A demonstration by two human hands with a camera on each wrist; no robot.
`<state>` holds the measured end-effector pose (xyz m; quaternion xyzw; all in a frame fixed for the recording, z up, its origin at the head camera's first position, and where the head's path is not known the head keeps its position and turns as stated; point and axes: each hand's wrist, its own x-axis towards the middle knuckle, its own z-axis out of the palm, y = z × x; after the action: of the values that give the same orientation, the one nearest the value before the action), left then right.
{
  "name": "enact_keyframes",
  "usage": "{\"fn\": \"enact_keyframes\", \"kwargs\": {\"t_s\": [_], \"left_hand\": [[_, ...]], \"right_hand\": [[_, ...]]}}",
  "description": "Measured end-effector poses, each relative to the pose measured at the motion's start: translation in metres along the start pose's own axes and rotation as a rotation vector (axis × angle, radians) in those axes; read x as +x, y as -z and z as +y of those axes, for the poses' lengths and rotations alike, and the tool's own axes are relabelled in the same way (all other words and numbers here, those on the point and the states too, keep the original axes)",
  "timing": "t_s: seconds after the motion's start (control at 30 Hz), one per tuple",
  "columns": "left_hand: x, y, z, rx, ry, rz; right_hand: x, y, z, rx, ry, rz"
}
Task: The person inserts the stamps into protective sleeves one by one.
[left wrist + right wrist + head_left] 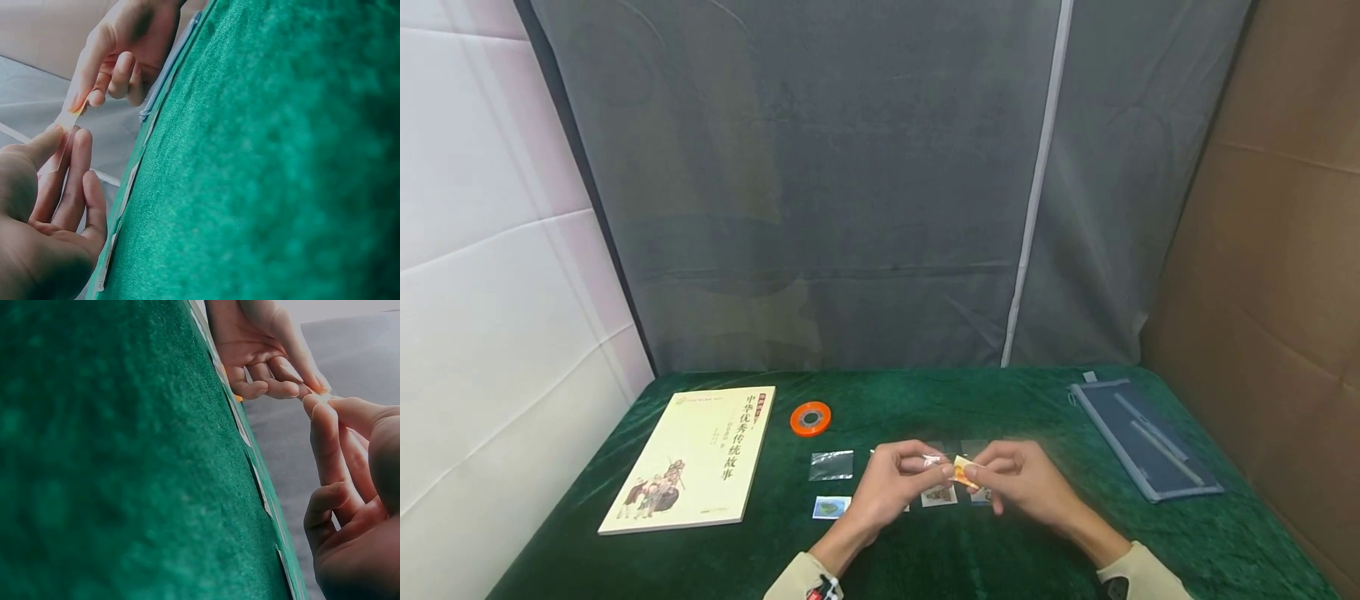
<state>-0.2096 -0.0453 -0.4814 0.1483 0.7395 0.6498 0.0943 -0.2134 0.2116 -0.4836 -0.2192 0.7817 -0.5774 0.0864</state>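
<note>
My left hand pinches a clear plastic sleeve and my right hand pinches a small yellow-orange stamp, held between my fingertips above the green cloth. More small stamps lie beneath, with an orange-rimmed roll and a cream storybook leftward, a blue zip pouch rightward.
</note>
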Motion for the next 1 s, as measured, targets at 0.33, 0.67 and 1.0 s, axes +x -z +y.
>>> {"fn": "enact_keyframes", "kwargs": {"t_s": [0.33, 0.67, 1.0], "left_hand": [[-0.0019, -0.0009, 0.0016, -0.018, -0.002, -0.031], [0.0008, 0.0008, 0.0004, 0.023, -0.004, -0.004], [-0.0014, -0.0006, 0.0037, 0.032, 0.004, -0.017]], "right_hand": [[-0.0004, -0.0006, -0.0008, -0.029, 0.036, -0.021], [0.0005, 0.0036, 0.0057, -0.002, 0.059, 0.014], [-0.0005, 0.0010, 0.0017, 0.015, 0.070, -0.020]]}}
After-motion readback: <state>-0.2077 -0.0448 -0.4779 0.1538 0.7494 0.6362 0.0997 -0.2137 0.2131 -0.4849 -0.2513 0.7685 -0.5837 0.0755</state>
